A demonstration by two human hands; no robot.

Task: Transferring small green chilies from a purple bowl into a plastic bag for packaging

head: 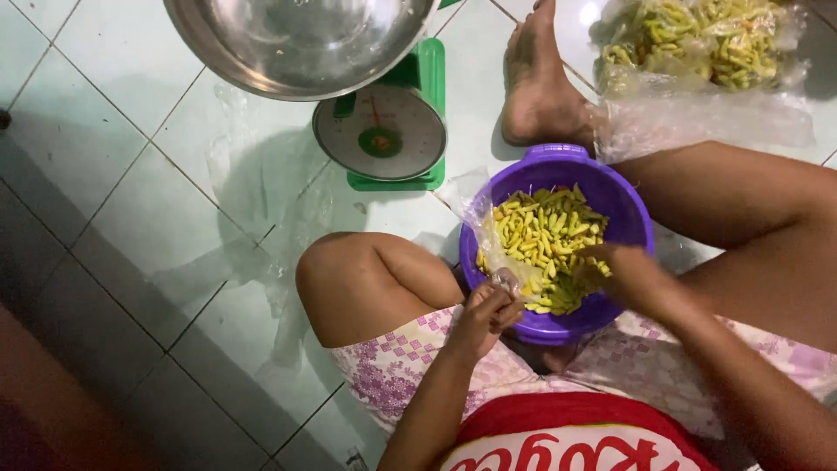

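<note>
One camera only — worn on the head, looking steeply down past the person's chest and folded legs onto the tiled floor (131, 174). It sits close: the purple basin (628, 209) between the knees fills the middle right, while the green scale (392, 131) lies beyond it at the top edge — its steel pan cut off by the frame.

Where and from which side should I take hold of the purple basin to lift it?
Probably by the thick rolled rim of the purple basin at its far edge, reaching down from above. That stretch is bare; the near rim is taken by the left hand pinching the clear bag, and the right hand covers the yellow snacks.
</note>
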